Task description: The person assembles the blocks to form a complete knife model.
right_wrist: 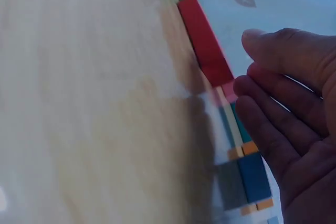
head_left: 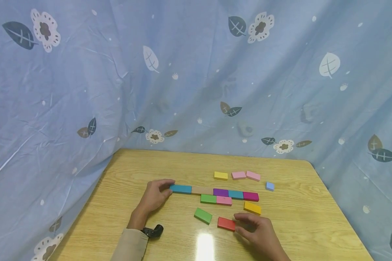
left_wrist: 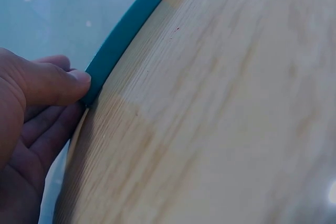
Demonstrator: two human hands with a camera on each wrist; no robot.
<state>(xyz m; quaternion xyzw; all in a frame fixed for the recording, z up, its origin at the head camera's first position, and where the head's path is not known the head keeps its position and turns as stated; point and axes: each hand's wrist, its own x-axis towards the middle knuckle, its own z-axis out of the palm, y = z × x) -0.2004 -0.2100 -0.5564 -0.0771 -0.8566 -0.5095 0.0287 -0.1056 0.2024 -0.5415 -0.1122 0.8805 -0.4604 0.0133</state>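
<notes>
At the left end of a row of blocks, my left hand pinches the end of a blue block. In the left wrist view the thumb lies against that block's end, with the other fingers behind it. A wooden-coloured block, a purple block, a second blue block and a magenta block continue the row. By the right end of a red block is my right hand, fingers loosely bent. The right wrist view shows a gap between fingertips and red block.
Below the row lie a green block and a pink block side by side. Another green block and an orange block lie nearer. Behind are yellow, pink and small blue blocks. A curtain hangs behind the table.
</notes>
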